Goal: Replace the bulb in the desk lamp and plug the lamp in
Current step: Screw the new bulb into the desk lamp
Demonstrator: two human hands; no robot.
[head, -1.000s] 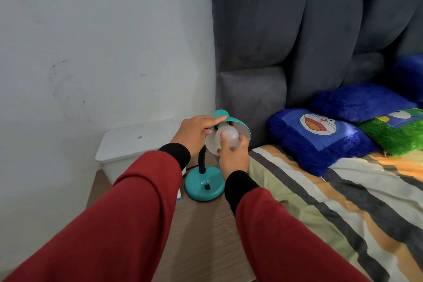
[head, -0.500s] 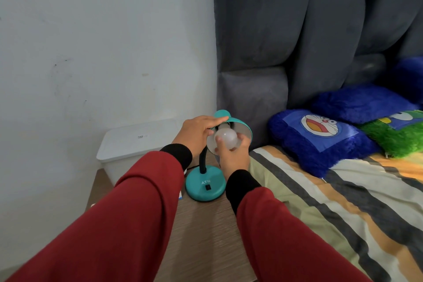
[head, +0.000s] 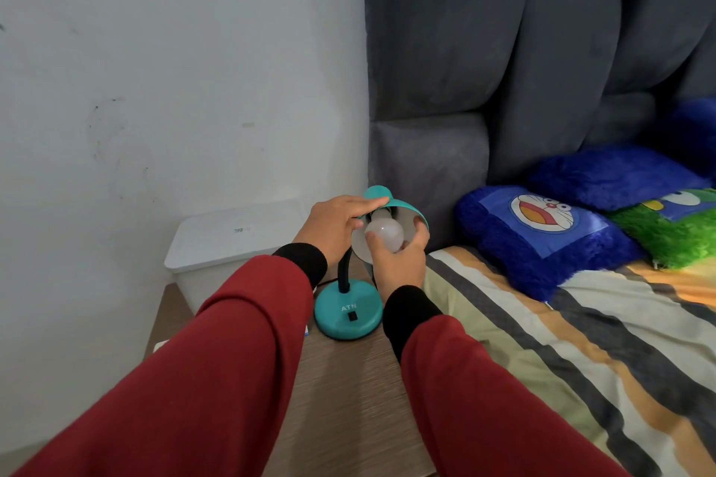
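A small teal desk lamp stands on a wooden bedside table [head: 341, 391], its round base [head: 348, 314] marked ATN and its black neck bent upward. The teal shade [head: 403, 207] faces me. My left hand [head: 335, 227] grips the back of the shade from the left. A frosted white bulb [head: 385, 233] sits in the shade's mouth, and my right hand [head: 399, 263] holds it from below with thumb and fingers curled round it. The socket is mostly hidden behind the bulb. A thin black cord leaves the base to the left; no plug is in view.
A white lidded plastic box [head: 228, 240] stands behind the lamp against the white wall. Right of the table lies a bed with a striped sheet [head: 581, 341], blue and green plush pillows [head: 542, 232] and a grey padded headboard [head: 503, 70].
My right hand has turned round the bulb: the fingers now wrap further over its right side and the thumb sits lower on its left. The left hand stays on the shade.
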